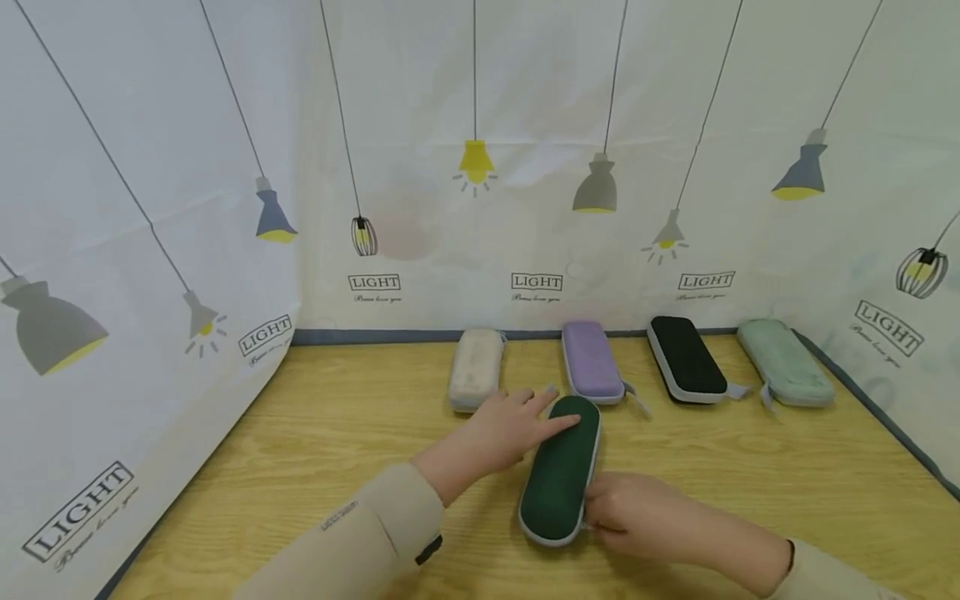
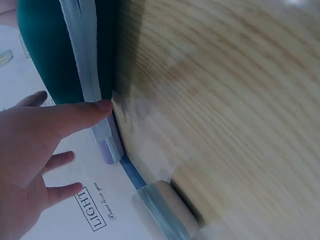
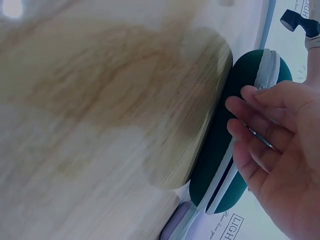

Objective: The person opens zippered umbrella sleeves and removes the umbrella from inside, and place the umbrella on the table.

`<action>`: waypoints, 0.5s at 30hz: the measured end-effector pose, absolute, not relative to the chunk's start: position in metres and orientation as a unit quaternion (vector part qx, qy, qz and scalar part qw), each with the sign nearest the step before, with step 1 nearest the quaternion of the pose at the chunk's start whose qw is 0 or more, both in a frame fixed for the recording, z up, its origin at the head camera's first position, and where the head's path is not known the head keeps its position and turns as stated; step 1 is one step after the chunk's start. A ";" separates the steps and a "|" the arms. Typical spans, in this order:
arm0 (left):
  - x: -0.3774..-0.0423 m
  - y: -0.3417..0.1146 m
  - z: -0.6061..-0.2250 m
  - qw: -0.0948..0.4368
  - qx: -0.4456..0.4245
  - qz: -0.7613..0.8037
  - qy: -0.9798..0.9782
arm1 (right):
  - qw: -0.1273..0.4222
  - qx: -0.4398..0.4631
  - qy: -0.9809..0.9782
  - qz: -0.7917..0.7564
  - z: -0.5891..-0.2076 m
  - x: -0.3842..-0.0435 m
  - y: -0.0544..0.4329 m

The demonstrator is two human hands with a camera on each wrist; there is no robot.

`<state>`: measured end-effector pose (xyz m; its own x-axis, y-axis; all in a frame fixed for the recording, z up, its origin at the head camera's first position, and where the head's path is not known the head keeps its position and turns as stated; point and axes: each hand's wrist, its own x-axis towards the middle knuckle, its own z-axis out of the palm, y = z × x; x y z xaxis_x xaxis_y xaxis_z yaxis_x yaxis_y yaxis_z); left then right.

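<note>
Pinching the green case's (image 1: 557, 479) zip (image 3: 262, 72), the right hand (image 1: 637, 510) borders a gap (image 3: 220, 181) beside its fingers only its wrist view shows; left hand (image 1: 506, 429) spread wide.

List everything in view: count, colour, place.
Front case: one, dark green, between the hands.
Leftmost case: one, cream, back row.
Second case: one, purple, back row.
Third case: one, black, back row.
Rightmost case: one, pale green, back row.
Tabs: at least three, grey, on purple, black, pale green cases.
Table: one, yellow-brown, under the cases.
Backdrop: sheet count unclear, white with printed lamps, back and sides.
Small object: one, dark, at left cuff.
Sleeves: two, beige, on the arms.
Left hand: one, bare, on the front case's far end.
Right hand: one, bare, at its right side.
</note>
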<state>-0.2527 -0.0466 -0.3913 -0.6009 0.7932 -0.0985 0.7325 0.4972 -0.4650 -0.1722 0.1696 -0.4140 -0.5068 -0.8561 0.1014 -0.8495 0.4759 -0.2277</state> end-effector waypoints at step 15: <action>-0.277 -0.008 -0.388 0.035 -0.525 0.251 -0.813 | 0.002 -0.540 0.833 -0.118 -0.410 -0.179 0.182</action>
